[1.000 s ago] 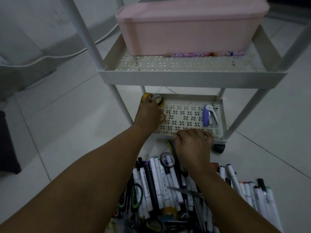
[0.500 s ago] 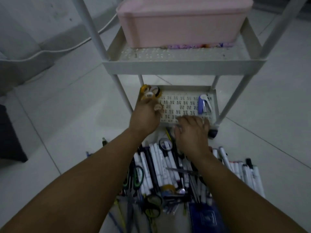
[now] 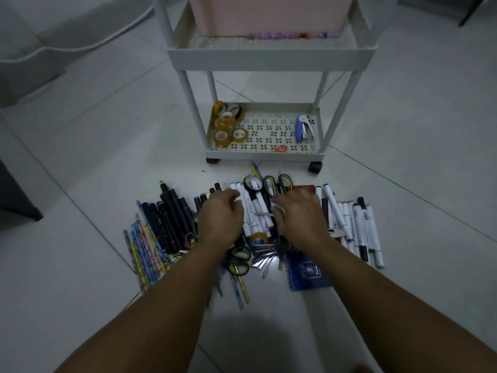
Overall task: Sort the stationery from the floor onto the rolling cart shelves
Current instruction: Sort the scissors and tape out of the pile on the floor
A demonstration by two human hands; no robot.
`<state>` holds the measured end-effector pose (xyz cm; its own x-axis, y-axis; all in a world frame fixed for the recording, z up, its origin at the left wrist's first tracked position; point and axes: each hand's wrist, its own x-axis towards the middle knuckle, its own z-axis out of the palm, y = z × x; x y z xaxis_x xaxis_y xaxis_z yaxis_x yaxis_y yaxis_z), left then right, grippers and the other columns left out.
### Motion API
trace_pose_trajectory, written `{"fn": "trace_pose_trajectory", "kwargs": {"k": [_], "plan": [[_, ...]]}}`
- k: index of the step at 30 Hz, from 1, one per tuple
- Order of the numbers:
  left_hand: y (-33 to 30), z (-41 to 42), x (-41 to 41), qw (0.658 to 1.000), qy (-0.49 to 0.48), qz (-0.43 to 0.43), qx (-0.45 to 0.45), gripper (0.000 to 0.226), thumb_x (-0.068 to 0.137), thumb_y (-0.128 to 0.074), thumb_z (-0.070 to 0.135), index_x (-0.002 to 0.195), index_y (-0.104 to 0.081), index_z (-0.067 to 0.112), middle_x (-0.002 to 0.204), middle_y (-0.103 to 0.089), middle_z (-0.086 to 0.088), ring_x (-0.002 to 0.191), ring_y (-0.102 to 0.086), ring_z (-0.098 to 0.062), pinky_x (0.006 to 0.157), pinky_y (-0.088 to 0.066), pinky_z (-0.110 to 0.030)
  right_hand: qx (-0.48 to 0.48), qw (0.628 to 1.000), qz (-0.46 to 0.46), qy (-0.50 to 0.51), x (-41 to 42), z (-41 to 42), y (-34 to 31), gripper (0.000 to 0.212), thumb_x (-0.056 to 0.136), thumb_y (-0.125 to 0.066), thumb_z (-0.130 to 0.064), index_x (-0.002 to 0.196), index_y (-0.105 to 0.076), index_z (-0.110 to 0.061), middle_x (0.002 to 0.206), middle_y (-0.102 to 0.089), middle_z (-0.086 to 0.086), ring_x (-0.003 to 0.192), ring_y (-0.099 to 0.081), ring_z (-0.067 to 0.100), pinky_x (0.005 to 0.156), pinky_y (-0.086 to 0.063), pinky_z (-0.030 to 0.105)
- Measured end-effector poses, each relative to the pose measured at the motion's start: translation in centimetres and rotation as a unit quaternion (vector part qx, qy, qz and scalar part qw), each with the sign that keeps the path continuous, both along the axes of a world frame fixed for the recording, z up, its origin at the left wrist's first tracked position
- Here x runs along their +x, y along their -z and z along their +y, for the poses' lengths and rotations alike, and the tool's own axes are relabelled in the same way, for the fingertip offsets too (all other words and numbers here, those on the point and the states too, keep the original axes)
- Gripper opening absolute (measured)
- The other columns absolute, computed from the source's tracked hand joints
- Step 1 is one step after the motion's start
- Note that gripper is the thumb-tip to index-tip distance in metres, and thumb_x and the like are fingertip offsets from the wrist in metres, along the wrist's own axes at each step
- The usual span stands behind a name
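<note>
Both hands have withdrawn from the rolling cart [image 3: 269, 57] and now hover over the stationery pile [image 3: 258, 227] on the tiled floor [image 3: 80, 157], which lies at 6 o'clock from the cart. The left hand [image 3: 220, 216] sits over the centre-left of the pile with fingers loosely curled; nothing is visibly held in it. The right hand [image 3: 301, 216] sits at 3 o'clock from the left one, fingers bent down among the white markers [image 3: 255, 211] — whether it grips anything cannot be told, since the fingertips are blurred.

Half a second earlier the left hand was at the tape rolls on the bottom shelf [image 3: 265, 153] and the right hand rested at that shelf's near rim; the camera has since pulled back, so more of the floor shows.

Bottom shelf: a cluster of yellow tape rolls [image 3: 226, 122] at its 9 o'clock end, a purple stapler [image 3: 305, 129] at its 3 o'clock end, a small orange item [image 3: 279, 148] at the near rim. The shelf above carries a pink box [image 3: 269, 14].

Floor pile: black markers [image 3: 172, 219] and patterned pencils [image 3: 145, 249] at 9 o'clock, more white markers at 3 o'clock, green-handled scissors [image 3: 277, 183] at 12 o'clock, black-handled scissors [image 3: 239, 261] and a blue spiral notebook [image 3: 308, 271] at 6 o'clock.
</note>
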<state>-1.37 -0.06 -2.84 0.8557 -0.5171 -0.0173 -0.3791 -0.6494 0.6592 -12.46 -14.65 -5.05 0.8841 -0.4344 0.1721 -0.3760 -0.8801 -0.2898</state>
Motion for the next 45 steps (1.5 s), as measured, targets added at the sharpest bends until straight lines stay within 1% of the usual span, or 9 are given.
{"fn": "trace_pose_trajectory", "kwargs": {"k": [6, 11, 16, 24, 28, 32, 36, 39, 45], "plan": [[2.7, 3.4, -4.3, 0.998, 0.022, -0.044, 0.040, 0.017, 0.087, -0.059, 0.013, 0.096, -0.072, 0.017, 0.094, -0.070, -0.002, 0.089, -0.062, -0.022, 0.082, -0.049, -0.037, -0.023, 0.988, 0.084, -0.127, -1.4, 3.0, 1.5, 0.017, 0.086, -0.063, -0.036, 0.095, -0.073, -0.026, 0.087, -0.067, -0.003, 0.088, -0.055, 0.024, 0.073, -0.040, 0.037], [3.5, 3.7, -3.9, 0.996, 0.033, -0.073, 0.047, 0.017, 0.085, -0.059, 0.010, 0.093, -0.073, 0.016, 0.091, -0.068, -0.002, 0.091, -0.056, -0.022, 0.081, -0.044, -0.035, -0.018, 0.980, 0.134, -0.146, -0.6, 3.3, 1.2, 0.025, 0.093, -0.051, -0.037, 0.109, -0.068, -0.029, 0.100, -0.063, 0.001, 0.100, -0.050, 0.026, 0.080, -0.035, 0.038], [3.7, 3.7, -2.9, 0.997, 0.027, -0.076, 0.017, 0.017, 0.085, -0.056, 0.011, 0.094, -0.071, 0.014, 0.090, -0.066, -0.004, 0.091, -0.054, -0.024, 0.079, -0.045, -0.036, -0.020, 0.983, 0.105, -0.150, -0.3, 3.4, 1.6, 0.019, 0.088, -0.057, -0.038, 0.091, -0.070, -0.025, 0.088, -0.064, -0.001, 0.090, -0.054, 0.025, 0.073, -0.037, 0.036], [2.7, -0.4, -0.1, 0.996, 0.023, -0.080, -0.023, 0.024, 0.088, -0.057, 0.009, 0.110, -0.068, 0.011, 0.104, -0.065, -0.008, 0.104, -0.054, -0.027, 0.090, -0.045, -0.035, 0.205, 0.978, -0.025, -0.009, 0.0, 1.4, 0.9, 0.021, 0.090, -0.059, -0.032, 0.108, -0.064, -0.020, 0.099, -0.065, -0.002, 0.088, -0.057, 0.014, 0.071, -0.048, 0.029], [2.6, -3.1, 1.5, 0.996, 0.053, -0.065, -0.020, 0.030, 0.090, -0.055, 0.007, 0.118, -0.064, 0.014, 0.113, -0.061, -0.009, 0.110, -0.049, -0.027, 0.093, -0.038, -0.031, 0.267, 0.963, -0.002, -0.020, -0.2, 0.7, 0.9, 0.020, 0.087, -0.064, -0.035, 0.103, -0.065, -0.024, 0.091, -0.064, -0.006, 0.079, -0.058, 0.009, 0.067, -0.049, 0.027], [3.9, -4.4, 3.7, 0.992, 0.091, -0.064, 0.055, 0.040, 0.091, -0.055, 0.013, 0.131, -0.057, 0.016, 0.129, -0.054, -0.015, 0.116, -0.047, -0.038, 0.097, -0.042, -0.042, 0.308, 0.950, 0.008, -0.045, -0.9, 0.8, 1.3, 0.012, 0.086, -0.065, -0.033, 0.094, -0.066, -0.025, 0.078, -0.061, -0.007, 0.070, -0.055, 0.003, 0.061, -0.046, 0.024], [4.8, -5.2, 5.0, 0.976, 0.130, -0.051, 0.166, 0.042, 0.096, -0.049, 0.027, 0.138, -0.050, 0.024, 0.147, -0.038, -0.016, 0.131, -0.036, -0.041, 0.101, -0.039, -0.049, 0.313, 0.949, -0.037, -0.013, -1.1, 0.6, 1.7, 0.021, 0.087, -0.066, -0.032, 0.105, -0.067, -0.023, 0.090, -0.063, -0.005, 0.079, -0.056, 0.006, 0.068, -0.047, 0.022], [5.0, -5.7, 5.2, 0.978, 0.121, -0.051, 0.163, 0.033, 0.093, -0.055, 0.032, 0.125, -0.062, 0.023, 0.141, -0.045, -0.018, 0.127, -0.041, -0.041, 0.097, -0.041, -0.046, 0.319, 0.944, -0.078, 0.022, -0.6, 0.1, 1.4, 0.029, 0.088, -0.067, -0.029, 0.115, -0.067, -0.020, 0.099, -0.063, -0.004, 0.083, -0.057, 0.008, 0.072, -0.049, 0.024], [5.1, -6.1, 5.5, 0.984, 0.094, -0.082, 0.124, 0.020, 0.079, -0.071, 0.036, 0.079, -0.070, 0.016, 0.096, -0.065, -0.012, 0.095, -0.058, -0.036, 0.069, -0.046, -0.037, 0.349, 0.925, -0.137, 0.069, 1.5, -1.1, 1.1, 0.031, 0.090, -0.066, -0.028, 0.119, -0.067, -0.017, 0.105, -0.064, -0.003, 0.084, -0.058, 0.002, 0.075, -0.044, 0.010]]}}
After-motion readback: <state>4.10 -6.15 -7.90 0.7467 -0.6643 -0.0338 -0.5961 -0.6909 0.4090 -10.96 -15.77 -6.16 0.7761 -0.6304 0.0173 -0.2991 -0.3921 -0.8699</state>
